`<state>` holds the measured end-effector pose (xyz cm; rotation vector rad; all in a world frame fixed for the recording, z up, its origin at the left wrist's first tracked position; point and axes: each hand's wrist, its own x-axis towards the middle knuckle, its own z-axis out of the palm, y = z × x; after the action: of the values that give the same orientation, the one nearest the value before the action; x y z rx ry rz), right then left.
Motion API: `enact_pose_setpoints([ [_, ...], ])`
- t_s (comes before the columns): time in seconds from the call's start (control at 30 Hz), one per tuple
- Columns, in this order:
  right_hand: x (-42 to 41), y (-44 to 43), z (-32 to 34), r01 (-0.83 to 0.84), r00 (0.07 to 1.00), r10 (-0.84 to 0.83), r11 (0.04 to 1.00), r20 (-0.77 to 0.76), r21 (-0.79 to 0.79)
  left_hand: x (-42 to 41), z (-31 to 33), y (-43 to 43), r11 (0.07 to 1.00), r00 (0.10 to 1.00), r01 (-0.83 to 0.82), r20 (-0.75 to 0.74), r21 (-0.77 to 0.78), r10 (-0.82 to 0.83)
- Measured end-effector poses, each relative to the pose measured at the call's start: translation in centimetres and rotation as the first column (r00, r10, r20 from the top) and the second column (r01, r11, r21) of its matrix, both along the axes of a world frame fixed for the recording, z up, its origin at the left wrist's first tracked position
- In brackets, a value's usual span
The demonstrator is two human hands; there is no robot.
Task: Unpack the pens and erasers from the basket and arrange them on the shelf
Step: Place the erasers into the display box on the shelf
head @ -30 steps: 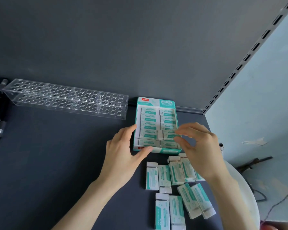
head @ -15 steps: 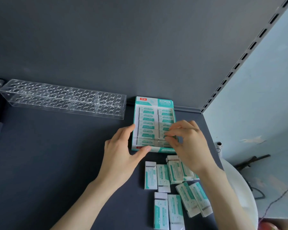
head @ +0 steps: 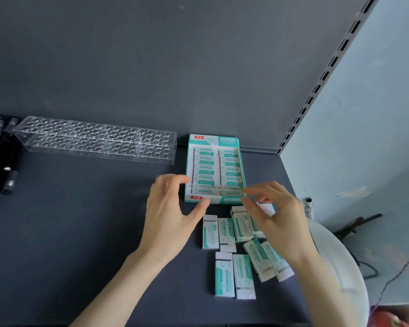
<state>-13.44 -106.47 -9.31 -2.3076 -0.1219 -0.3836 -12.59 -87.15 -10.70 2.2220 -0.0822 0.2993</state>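
Note:
A teal and white display box (head: 229, 140) filled with two rows of erasers stands on the dark shelf (head: 69, 232) against the back panel. My left hand (head: 172, 215) is at the box's front left corner, thumb tip touching the front wall and fingers beside the left wall. Just off the front right corner, my right hand (head: 278, 215) hovers with loosely curled fingers and holds nothing. Several loose erasers (head: 224, 276) in teal sleeves lie on the shelf in front of the box, some partly hidden under my right hand.
A clear acrylic pen holder (head: 95, 140) with many round holes stands to the left of the box. Black pens (head: 0, 161) lie at the far left edge. A white round container (head: 340, 267) sits beyond the shelf's right end, below a slotted upright (head: 326, 69).
My right hand has drawn back from the box's front row of erasers to the right, and its fingers have loosened. My left hand stays at the front left corner.

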Motion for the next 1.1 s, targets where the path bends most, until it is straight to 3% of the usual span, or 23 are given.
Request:
enact_pose_setpoints([
  [0.13,-3.3,-0.2,-0.8,0.065,0.998,-0.064,0.996,0.027,-0.067,-3.1,-0.7,-1.1,0.998,0.996,0.013,0.084,0.063,-0.018],
  [0.3,-4.5,0.6,-1.8,0.082,0.995,-0.093,0.963,-0.03,-0.257,-4.8,-1.8,-2.1,0.938,0.999,0.028,-0.034,0.345,-0.017],
  [0.4,-4.3,0.9,-1.8,0.08,0.995,-0.097,0.939,-0.036,-0.334,-4.5,-1.7,-2.2,0.935,0.998,0.039,-0.055,0.353,-0.021],
  [0.5,-4.2,1.0,-1.8,0.076,0.997,-0.071,0.927,0.029,-0.368,-4.5,-1.5,-1.9,0.963,0.997,0.046,-0.067,0.265,-0.03],
  [0.63,-4.0,1.1,-2.1,0.098,0.986,-0.04,0.926,0.162,-0.365,-4.9,-1.4,-1.4,0.999,0.998,0.03,-0.055,-0.024,-0.032],
  [0.83,-3.9,1.0,-2.4,0.132,0.968,-0.044,0.928,0.249,-0.349,-4.7,-1.1,-0.8,0.93,0.993,0.02,-0.102,-0.367,-0.062],
  [1.1,-4.1,1.2,-2.4,0.101,0.987,-0.047,0.928,0.155,-0.36,-3.8,-1.1,-1.4,0.913,0.973,0.114,-0.141,-0.392,-0.182],
])
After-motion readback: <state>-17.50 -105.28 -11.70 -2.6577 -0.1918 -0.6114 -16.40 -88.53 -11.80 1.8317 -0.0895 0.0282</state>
